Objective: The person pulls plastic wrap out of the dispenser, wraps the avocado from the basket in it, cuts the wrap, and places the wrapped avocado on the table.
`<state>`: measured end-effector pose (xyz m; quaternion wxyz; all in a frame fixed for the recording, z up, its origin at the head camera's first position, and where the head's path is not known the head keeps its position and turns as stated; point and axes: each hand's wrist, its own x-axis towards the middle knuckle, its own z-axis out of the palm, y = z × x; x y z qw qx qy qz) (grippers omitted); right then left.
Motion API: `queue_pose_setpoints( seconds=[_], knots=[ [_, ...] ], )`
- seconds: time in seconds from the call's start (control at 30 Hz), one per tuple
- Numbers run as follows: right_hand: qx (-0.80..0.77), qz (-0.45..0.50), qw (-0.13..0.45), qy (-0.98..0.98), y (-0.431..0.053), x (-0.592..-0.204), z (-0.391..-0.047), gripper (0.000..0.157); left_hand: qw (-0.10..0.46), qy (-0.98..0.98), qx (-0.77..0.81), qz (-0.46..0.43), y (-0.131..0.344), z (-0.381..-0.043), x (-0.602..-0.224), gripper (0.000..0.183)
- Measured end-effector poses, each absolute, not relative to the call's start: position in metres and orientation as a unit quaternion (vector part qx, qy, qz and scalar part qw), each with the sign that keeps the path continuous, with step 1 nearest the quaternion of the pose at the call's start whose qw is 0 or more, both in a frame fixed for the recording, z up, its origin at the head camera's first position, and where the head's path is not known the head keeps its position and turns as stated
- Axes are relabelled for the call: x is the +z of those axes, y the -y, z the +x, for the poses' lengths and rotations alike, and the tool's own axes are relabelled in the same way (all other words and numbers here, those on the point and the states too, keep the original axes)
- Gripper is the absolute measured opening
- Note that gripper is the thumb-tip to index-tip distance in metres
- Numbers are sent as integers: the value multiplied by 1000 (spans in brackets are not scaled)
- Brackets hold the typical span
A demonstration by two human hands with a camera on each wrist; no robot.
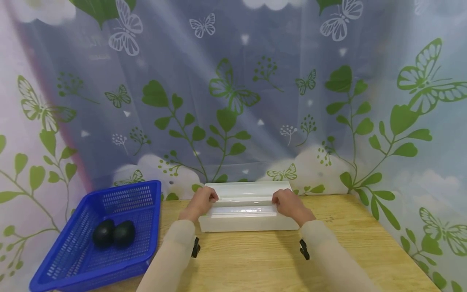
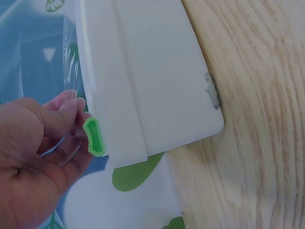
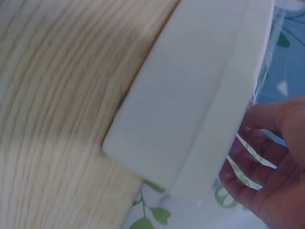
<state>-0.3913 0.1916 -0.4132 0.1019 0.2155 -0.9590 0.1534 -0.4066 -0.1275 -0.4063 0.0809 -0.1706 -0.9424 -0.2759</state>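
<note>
A long white cling film dispenser box (image 1: 249, 224) lies across the table with its lid (image 1: 248, 188) raised at the back. Clear cling film (image 2: 70, 57) stretches along its opening between both hands. At the left end, my left hand (image 1: 200, 202) pinches the film between thumb and fingers. My right hand (image 1: 290, 205) pinches the film's other end, its remaining fingers loosely bent beside the box. A small green slider (image 2: 95, 137) sits on the box edge by the left fingertips. The film roll inside is partly hidden.
A blue plastic basket (image 1: 91, 275) stands at the left, holding two dark round fruits (image 1: 124, 234) that look like avocados. The wooden table (image 1: 248, 259) ends at a patterned curtain (image 1: 277, 121) just behind the box. Dark wrist mounts (image 1: 304, 249) show under the sleeves.
</note>
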Motion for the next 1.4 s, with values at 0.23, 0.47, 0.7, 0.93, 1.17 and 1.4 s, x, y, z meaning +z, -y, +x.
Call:
queue_pose_setpoints(
  seconds=[0.23, 0.47, 0.7, 0.93, 1.17, 1.4],
  knots=[
    [159, 219, 100, 957, -212, -409, -393, 22, 78, 944, -274, -166, 133, -408, -404, 13],
    [172, 218, 125, 952, -221, -410, -395, 19, 58, 948, -279, -141, 137, -409, -406, 9],
    [167, 201, 148, 954, -224, -410, -397, 15, 57, 951, -272, -137, 139, -411, -407, 10],
    [199, 207, 155, 945, -230, -409, -398, 16, 56, 950, -282, -125, 140, -408, -402, 11],
    [221, 208, 149, 941, -231, -404, -396, 19, 72, 948, -279, -133, 141, -407, -395, 11],
    [218, 197, 124, 948, -233, -399, -400, 16, 54, 943, -293, -152, 148, -409, -387, 15]
  ],
)
